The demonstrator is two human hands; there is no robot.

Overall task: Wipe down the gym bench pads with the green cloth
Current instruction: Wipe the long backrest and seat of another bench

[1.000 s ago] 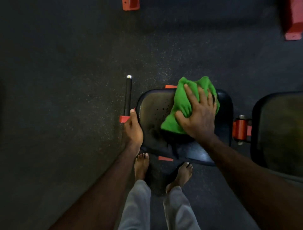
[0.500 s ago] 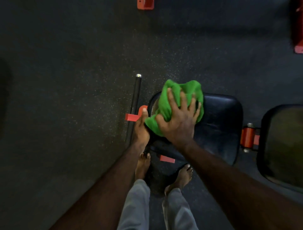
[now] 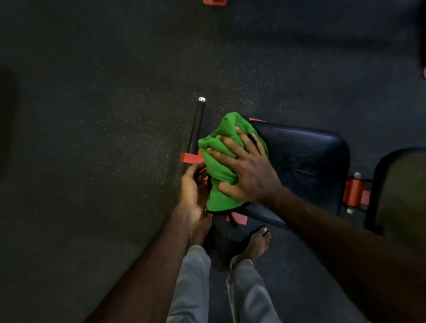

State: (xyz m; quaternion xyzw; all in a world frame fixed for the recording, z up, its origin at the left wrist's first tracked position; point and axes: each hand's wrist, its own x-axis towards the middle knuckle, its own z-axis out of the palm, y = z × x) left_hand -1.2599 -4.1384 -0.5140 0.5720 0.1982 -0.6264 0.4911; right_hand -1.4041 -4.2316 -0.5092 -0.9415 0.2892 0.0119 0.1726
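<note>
The black seat pad (image 3: 304,161) of the gym bench lies below me, just beyond my bare feet. A bunched green cloth (image 3: 221,161) covers the pad's left end. My right hand (image 3: 249,173) lies flat on the cloth with fingers spread, pressing it onto the pad. My left hand (image 3: 192,191) is at the pad's left edge, fingers curled beside and under the cloth; what they hold is hidden. A second, larger black pad (image 3: 401,196) shows at the right edge.
A black bar (image 3: 197,125) with a silver end sticks out from the red frame (image 3: 189,158) left of the seat. A red hinge roller (image 3: 353,191) joins the two pads. Dark speckled rubber floor lies all around. A red frame foot (image 3: 214,2) sits at the top.
My right hand has dragged the cloth from the pad's middle to its left end. My left hand has slipped from gripping the pad's edge to lower beside the cloth.
</note>
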